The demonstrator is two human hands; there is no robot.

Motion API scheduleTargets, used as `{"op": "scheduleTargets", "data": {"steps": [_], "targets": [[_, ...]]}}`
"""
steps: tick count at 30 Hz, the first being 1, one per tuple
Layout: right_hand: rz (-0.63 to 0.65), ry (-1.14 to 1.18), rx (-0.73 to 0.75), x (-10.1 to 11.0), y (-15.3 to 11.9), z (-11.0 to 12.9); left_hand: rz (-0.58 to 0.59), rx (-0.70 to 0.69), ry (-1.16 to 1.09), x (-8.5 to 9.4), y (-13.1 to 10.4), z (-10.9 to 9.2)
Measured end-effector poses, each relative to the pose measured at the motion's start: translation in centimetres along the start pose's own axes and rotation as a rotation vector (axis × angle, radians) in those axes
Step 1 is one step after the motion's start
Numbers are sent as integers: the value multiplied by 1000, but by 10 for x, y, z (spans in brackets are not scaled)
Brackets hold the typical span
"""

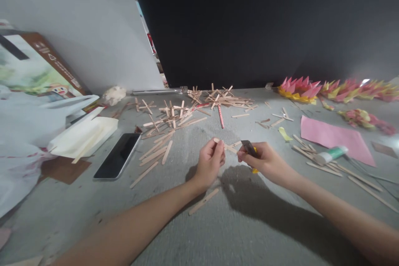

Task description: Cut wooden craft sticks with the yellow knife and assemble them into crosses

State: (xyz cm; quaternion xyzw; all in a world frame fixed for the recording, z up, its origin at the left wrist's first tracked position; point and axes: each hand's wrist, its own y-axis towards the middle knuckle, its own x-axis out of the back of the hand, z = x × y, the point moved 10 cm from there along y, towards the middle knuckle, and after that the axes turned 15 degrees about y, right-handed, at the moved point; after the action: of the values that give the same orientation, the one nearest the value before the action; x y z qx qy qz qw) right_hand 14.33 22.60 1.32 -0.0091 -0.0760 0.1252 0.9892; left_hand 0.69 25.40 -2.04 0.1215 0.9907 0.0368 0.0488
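Observation:
My left hand (211, 160) pinches the end of crossed wooden craft sticks (231, 148), held just above the grey surface. Close by on the right, my right hand (264, 162) is closed round a utility knife (249, 149) with a dark front part and bits of yellow showing between the fingers. The fingertips of that hand also meet the near end of the crossed sticks. Whether the blade touches the wood I cannot tell. Below my left hand lies a single craft stick (203, 202). Several loose craft sticks (152, 156) lie to the left.
Behind my hands spreads a pile of crossed sticks (174, 116) with a red patterned straw (220, 116). On the left are a phone (117, 156), a paper tray (90, 135) and a plastic bag (21, 145). Pink paper (336, 137), a glue stick (332, 155) and folded-paper pieces (299, 89) lie right.

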Motion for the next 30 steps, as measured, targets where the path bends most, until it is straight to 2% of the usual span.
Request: {"op": "scheduleTargets", "data": {"steps": [3, 6, 8, 11, 13, 15, 18, 20, 23, 28, 30], "targets": [[-1, -5, -4, 0, 0, 0, -26, -19, 41, 4, 0, -5], [12, -79, -21, 4, 1, 2, -62, -62, 190, 11, 3, -13], [52, -194, -47, 8, 2, 2, -6, -81, 351, 7, 7, -14], [87, -418, -65, 24, 3, 1, 213, -52, 529, -11, 10, -2], [103, -570, -29, 34, 2, 2, 313, -54, 655, -19, 9, 6], [121, -670, -5, 42, 1, 1, 313, -97, 784, -20, 8, 7], [112, -762, -31, 52, -3, -1, 252, -206, 943, -19, 6, 2], [120, -800, -33, 51, -5, 2, 273, -267, 1036, -23, 3, 1], [193, -851, 29, 37, -9, 10, 349, -300, 1130, -30, 2, 2], [293, -1010, 99, 24, -7, 6, 333, -266, 1049, -17, 13, -9], [333, -1051, 121, 22, -2, 2, 453, -298, 1066, -20, 12, -7]]}}
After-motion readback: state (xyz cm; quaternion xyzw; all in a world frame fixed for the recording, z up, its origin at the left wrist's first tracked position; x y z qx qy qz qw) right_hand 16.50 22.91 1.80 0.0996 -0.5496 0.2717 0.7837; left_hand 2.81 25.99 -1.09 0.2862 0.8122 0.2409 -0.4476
